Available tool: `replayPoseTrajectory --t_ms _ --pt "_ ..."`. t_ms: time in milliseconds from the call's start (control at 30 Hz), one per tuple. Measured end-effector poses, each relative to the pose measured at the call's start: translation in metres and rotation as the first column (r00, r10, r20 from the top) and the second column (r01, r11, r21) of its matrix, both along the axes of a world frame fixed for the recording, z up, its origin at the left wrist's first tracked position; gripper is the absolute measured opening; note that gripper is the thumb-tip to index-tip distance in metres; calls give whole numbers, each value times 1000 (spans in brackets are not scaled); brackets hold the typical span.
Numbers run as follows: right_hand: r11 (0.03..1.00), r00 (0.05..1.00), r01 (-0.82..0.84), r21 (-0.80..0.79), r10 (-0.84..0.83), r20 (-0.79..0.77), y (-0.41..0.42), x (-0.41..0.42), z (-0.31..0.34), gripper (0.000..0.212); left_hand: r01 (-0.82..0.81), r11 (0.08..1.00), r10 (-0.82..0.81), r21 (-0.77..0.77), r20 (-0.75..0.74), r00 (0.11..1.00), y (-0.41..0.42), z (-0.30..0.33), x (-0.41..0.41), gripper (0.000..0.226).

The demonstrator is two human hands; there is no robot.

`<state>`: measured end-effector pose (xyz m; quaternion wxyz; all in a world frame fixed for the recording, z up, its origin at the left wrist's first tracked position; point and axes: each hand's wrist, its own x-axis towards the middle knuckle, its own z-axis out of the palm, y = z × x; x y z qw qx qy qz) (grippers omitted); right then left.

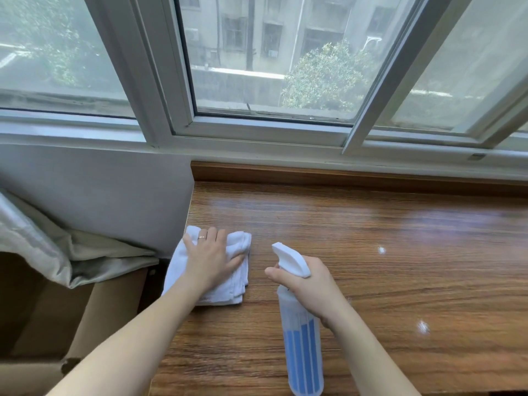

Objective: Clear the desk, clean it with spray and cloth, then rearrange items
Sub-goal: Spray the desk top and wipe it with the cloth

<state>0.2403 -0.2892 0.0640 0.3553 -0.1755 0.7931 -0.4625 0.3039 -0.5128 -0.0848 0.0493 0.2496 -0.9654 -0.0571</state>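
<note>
I have both hands on the job; my left hand [213, 260] lies flat with fingers spread on the folded white cloth [208, 270], pressing it to the tabletop [371, 252] at its left edge, close to the wall; my right hand [308, 287] is curled round the neck of the spray bottle [300, 324], thumb out to the left; whether a finger sits on the trigger I cannot tell, since the white head hides it.

The bottle's long axis runs from near me away toward the window, nozzle [278, 248] pointing forward and a little left; its blue-filled body hangs back toward my wrist. The cloth lies just left of the nozzle, apart from it; the bare wood spreads ahead and to the right of my right hand, with 2 pale spots [381, 250] out on that side.

I judge the spraying step is in hand and wiping comes next; the left hand is the nearer to the cloth and already on it, so the sweep would go rightward from there across the wetted wood; the risk I see is mist landing on the cloth instead of the wood.
</note>
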Motion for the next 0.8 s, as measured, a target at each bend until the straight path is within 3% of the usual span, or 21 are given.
replayPoseTrajectory --t_ms 200,433,567,800 --pt "997 996 -72 19 72 -52 7 0 0 36 -2 1000 1 -29 -42 999 16 -2 24 65" --pt "990 990 -138 2 138 -23 28 10 -1 44 -85 989 59 119 203 977 19 17 24 101" --pt "984 984 -173 45 174 -28 39 22 -8 41 -166 974 123 157 251 960 28 20 25 88" --pt "987 994 -103 119 98 47 50 52 -16 46 -122 976 75 178 254 964 16 23 19 74"
